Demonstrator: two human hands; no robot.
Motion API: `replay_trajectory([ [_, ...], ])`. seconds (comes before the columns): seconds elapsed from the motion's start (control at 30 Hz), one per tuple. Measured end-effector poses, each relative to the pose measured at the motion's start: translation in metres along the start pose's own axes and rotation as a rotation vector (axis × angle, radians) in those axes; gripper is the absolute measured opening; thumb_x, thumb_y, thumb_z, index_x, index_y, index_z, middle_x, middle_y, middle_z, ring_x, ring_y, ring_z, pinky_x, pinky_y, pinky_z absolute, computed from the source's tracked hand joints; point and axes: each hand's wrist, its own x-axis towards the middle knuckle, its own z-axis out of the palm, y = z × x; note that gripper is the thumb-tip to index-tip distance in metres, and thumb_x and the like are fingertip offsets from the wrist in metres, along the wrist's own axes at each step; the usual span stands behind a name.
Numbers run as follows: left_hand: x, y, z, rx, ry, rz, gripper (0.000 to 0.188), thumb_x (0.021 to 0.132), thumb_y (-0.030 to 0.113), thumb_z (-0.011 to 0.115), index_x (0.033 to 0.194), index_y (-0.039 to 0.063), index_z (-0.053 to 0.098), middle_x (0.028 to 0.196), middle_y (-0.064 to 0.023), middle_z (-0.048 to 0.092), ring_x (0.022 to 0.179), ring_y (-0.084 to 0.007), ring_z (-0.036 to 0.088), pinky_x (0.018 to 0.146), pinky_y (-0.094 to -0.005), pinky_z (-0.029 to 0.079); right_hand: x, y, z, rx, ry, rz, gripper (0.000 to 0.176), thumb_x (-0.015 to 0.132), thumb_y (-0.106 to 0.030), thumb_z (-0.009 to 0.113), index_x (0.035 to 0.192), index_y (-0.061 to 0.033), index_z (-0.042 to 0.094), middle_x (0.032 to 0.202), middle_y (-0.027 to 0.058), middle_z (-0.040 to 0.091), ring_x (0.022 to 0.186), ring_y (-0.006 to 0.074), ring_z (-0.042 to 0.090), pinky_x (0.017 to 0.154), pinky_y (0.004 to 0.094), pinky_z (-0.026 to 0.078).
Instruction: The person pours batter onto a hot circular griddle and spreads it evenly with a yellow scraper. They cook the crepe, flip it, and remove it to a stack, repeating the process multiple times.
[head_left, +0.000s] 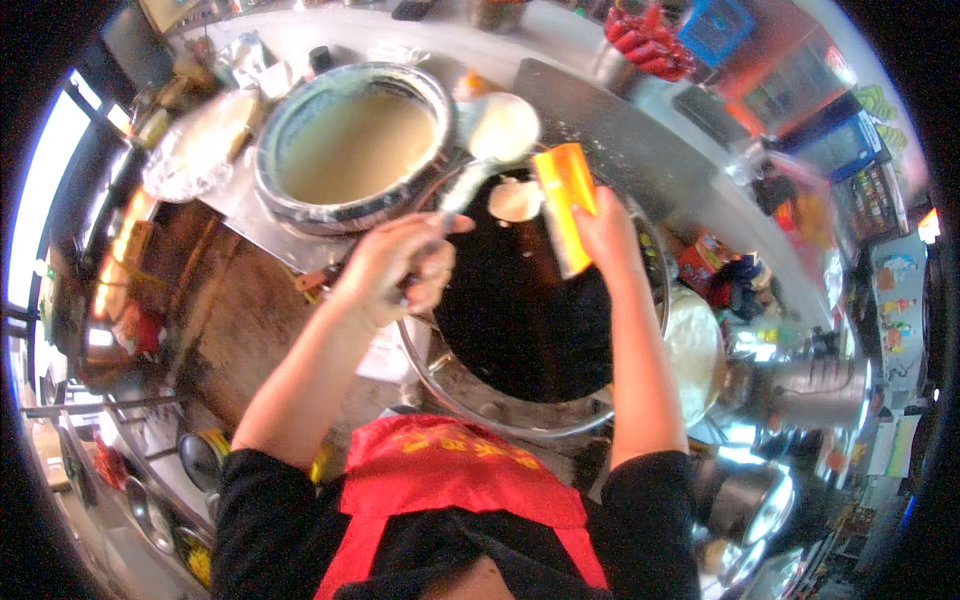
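My left hand grips the handle of a ladle, whose round, blurred bowl reaches past the far left edge of a black round griddle. The bowl looks pale, perhaps with batter in it. In my right hand is a yellow-orange flat scraper, held over the far part of the griddle. Between ladle and scraper a small pale patch of batter lies on the dark surface. A wide tub of beige batter stands at the far left, beside the ladle.
A metal ring surrounds the griddle. Right of it stands a round pale lid or pan. A plastic-covered round item sits left of the tub. Red packets fill a container at the back. Metal pots stand at lower right.
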Motion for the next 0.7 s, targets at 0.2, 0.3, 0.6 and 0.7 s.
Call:
replay_trajectory([
  [0.2, -0.013, 0.027, -0.064, 0.002, 0.392, 0.103, 0.026, 0.098, 0.021, 0.042, 0.107, 0.003, 0.058, 0.057, 0.0029, 0.041, 0.041, -0.0082, 0.032, 0.035, -0.0237, 0.027, -0.029, -0.013, 0.063, -0.394, 0.098, -0.536, 0.011, 0.084, -0.01, 0.052, 0.093, -0.0039, 0.055, 0.083, 0.0159, 0.065, 0.079, 0.033, 0.065, 0.068, 0.0453, 0.052],
  [0.3, -0.011, 0.018, -0.095, 0.094, 0.502, 0.116, 0.027, 0.098, 0.026, 0.045, 0.103, 0.004, 0.06, 0.062, -0.001, 0.05, 0.045, -0.0101, 0.045, 0.037, -0.0246, 0.031, -0.068, -0.022, 0.073, -0.396, 0.285, -0.901, 0.022, 0.08, -0.007, 0.053, 0.101, -0.0017, 0.057, 0.094, 0.0119, 0.065, 0.09, 0.028, 0.063, 0.078, 0.0414, 0.05],
  [0.6, -0.026, -0.197, -0.147, 0.884, 0.529, -0.145, 0.041, 0.099, 0.039, 0.046, 0.101, -0.001, 0.055, 0.084, -0.0162, 0.065, 0.08, -0.0204, 0.064, 0.068, -0.0365, 0.051, -0.025, 0.015, 0.075, -0.476, 0.255, -0.786, 0.027, 0.085, -0.011, 0.051, 0.11, -0.0035, 0.057, 0.103, 0.0089, 0.066, 0.096, 0.0246, 0.062, 0.082, 0.0408, 0.044],
  [0.7, -0.034, -0.189, -0.108, 0.643, 0.539, -0.168, 0.042, 0.1, 0.038, 0.042, 0.099, -0.002, 0.055, 0.074, -0.0144, 0.063, 0.064, -0.0218, 0.064, 0.058, -0.0342, 0.054, -0.049, 0.004, 0.074, -0.446, 0.194, -0.865, 0.028, 0.086, -0.011, 0.051, 0.112, -0.0032, 0.058, 0.108, 0.0106, 0.065, 0.104, 0.025, 0.061, 0.09, 0.0403, 0.043],
])
